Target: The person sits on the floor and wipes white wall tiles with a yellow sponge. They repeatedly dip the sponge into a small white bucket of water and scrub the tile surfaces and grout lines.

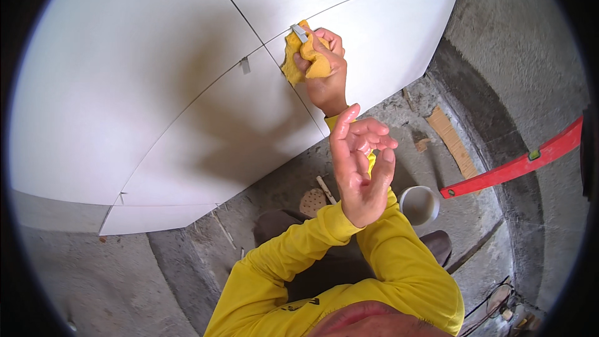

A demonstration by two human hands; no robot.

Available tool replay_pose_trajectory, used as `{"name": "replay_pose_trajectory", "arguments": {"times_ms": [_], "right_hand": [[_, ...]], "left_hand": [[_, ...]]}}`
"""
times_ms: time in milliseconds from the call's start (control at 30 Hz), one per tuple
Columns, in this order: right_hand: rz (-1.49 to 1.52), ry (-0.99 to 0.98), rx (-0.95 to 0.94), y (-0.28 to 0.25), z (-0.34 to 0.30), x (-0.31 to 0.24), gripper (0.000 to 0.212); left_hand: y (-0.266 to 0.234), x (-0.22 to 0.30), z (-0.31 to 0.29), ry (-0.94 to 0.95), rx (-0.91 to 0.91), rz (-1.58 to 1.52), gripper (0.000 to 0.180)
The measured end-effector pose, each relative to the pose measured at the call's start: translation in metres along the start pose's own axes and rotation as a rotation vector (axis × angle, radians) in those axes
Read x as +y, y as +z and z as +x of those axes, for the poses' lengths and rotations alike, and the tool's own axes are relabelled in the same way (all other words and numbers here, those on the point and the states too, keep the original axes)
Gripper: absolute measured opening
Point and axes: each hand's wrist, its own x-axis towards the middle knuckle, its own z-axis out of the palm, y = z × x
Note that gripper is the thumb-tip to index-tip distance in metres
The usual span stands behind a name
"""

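My right hand (pixel 329 78) is closed around a yellow sponge or cloth (pixel 292 62) and presses it against the white wall tiles (pixel 206 43), just right of where the thin joints cross. A grey tab (pixel 301 34) pokes out at the sponge's upper edge beside my thumb. Whether my fingers grip the tab or it sits in the joint, I cannot tell. In front of my right forearm, my left hand (pixel 362 171) is raised with palm up and fingers loosely apart, wet and holding nothing. Another grey tab (pixel 245 65) sticks out of the joint to the left.
A red spirit level (pixel 518 162) leans in from the right. Below it on the concrete floor stand a pale bucket (pixel 418 206) and a cardboard strip (pixel 452 140). A dotted round disc (pixel 313 202) lies near my knees. Cords and debris (pixel 496 306) are at the lower right.
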Motion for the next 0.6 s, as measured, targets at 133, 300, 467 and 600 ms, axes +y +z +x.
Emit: {"name": "replay_pose_trajectory", "arguments": {"times_ms": [133,300,467,600], "right_hand": [[0.325,-0.001,0.039,0.005,0.002,0.009,0.045],[0.492,0.108,0.152,0.036,-0.009,-0.003,0.029],[0.151,0.042,0.127,0.026,-0.014,-0.007,0.027],[-0.235,-0.138,0.068,0.012,-0.012,-0.005,0.046]], "left_hand": [[0.003,-0.003,0.001,-0.027,-0.056,-0.041,0.068],[0.007,-0.002,0.003,0.020,-0.013,0.008,0.064],[0.013,-0.011,0.000,0.033,-0.011,-0.017,0.065],[0.018,-0.014,-0.002,0.029,-0.043,-0.002,0.066]]}}
